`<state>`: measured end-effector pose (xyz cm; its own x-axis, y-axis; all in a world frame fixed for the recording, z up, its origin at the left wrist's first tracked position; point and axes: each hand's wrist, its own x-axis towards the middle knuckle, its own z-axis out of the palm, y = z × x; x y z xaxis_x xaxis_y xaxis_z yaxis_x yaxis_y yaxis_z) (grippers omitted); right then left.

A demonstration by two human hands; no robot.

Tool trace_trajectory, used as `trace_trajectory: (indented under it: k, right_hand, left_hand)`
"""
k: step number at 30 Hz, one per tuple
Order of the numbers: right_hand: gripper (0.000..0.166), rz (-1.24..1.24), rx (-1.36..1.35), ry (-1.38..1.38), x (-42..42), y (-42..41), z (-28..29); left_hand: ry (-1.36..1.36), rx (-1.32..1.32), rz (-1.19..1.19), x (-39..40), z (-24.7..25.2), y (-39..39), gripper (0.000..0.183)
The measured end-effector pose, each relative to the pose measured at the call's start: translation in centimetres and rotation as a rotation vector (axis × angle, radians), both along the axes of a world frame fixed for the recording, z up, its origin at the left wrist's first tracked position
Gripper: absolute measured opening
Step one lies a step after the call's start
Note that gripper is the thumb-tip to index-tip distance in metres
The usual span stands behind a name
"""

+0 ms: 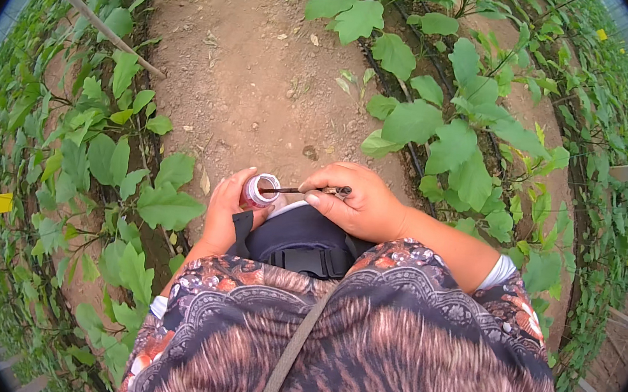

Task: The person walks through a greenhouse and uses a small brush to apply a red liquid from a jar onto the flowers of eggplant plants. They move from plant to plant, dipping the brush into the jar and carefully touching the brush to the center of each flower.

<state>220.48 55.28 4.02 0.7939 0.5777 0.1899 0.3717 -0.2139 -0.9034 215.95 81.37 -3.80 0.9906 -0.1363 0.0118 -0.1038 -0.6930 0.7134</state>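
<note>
My left hand point(225, 211) is wrapped around a small open jar point(250, 196) with a pale threaded rim and reddish contents. Between the thumb and fingers of my right hand point(352, 198) is a thin dark stick-like tool, perhaps a brush point(285, 191). Its tip reaches into the mouth of the jar; the end inside is too small to make out. Both hands are close to my waist, in front of a dark waist bag point(303, 233) with a black plastic buckle point(310, 261).
Broad-leaved plants, apparently eggplants point(414, 123), line both sides of a bare soil path point(235, 69). Black drip hoses point(415, 160) run along the right row. A slanting pole point(97, 22) stands at the upper left. Yellow cards point(3, 203) hang among the leaves.
</note>
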Motion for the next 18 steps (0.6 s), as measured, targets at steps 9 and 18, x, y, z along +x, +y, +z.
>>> trace_trajectory:
  k: [9, 18]
  right_hand:
    - [0.019, -0.191, -0.085, 0.156, 7.0, 3.8, 1.7]
    - [0.022, -0.235, -0.088, 0.334, 14.5, 3.4, -0.9]
  left_hand:
    - [-0.016, 0.047, -0.391, 13.9, 1.3, 2.8, 0.068]
    - [-0.015, 0.055, -0.415, 21.6, 0.4, 2.8, 0.067]
